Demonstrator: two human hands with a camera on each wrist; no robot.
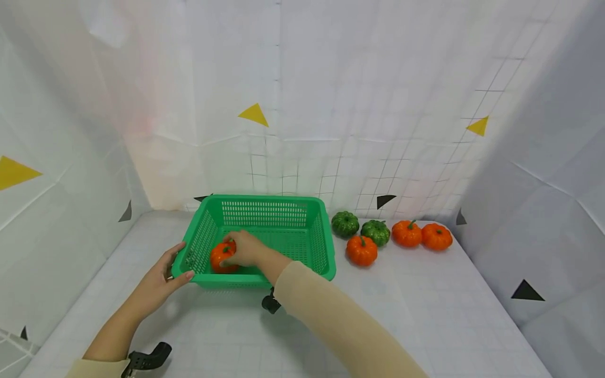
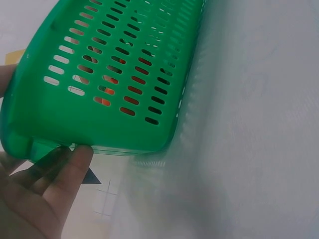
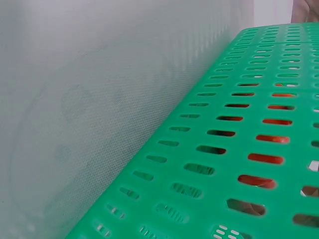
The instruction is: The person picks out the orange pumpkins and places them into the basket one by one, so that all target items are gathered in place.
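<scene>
A green slotted plastic basket (image 1: 271, 199) stands on the table. At its front left corner my left hand (image 1: 158, 283) grips the rim, thumb on the front side and fingers along the left side. The left wrist view shows those fingers (image 2: 70, 177) under the lip of the basket. Inside, toward the left, sits a small orange pumpkin (image 1: 219, 256) with a green stem. My right hand (image 1: 247, 250) reaches over the front rim and holds this pumpkin from its right side. Through the slots in the right wrist view, orange patches of the pumpkin (image 3: 265, 159) show.
Right of the basket are two green pumpkins (image 1: 345, 224) and three orange ones, the nearest orange pumpkin (image 1: 362, 251) in front of them. White sheeting (image 1: 302, 105) with yellow and black triangles walls the table at the back and both sides.
</scene>
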